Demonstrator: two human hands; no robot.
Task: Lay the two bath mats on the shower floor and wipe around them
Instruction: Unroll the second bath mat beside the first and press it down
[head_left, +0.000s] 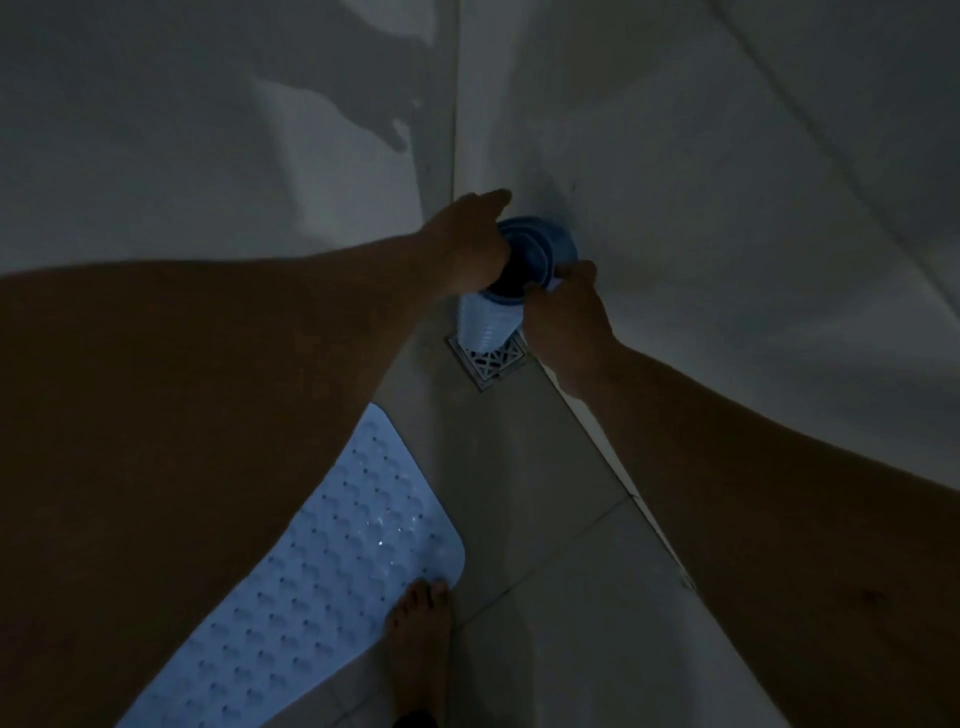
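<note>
One pale blue bath mat (311, 587) with a dotted texture lies flat on the shower floor at the lower left, partly hidden by my left forearm. A second blue mat, rolled into a tube (524, 260), stands upright in the far corner above the floor drain. My left hand (467, 239) grips the roll's top edge from the left. My right hand (563, 306) holds the roll's right side, fingers curled on its rim. The light is dim.
A square metal drain grate (491, 358) sits in the floor just below the roll. Tiled walls (727, 182) meet in the corner behind it. My bare foot (418, 629) stands at the flat mat's right edge on grey floor tiles (524, 499).
</note>
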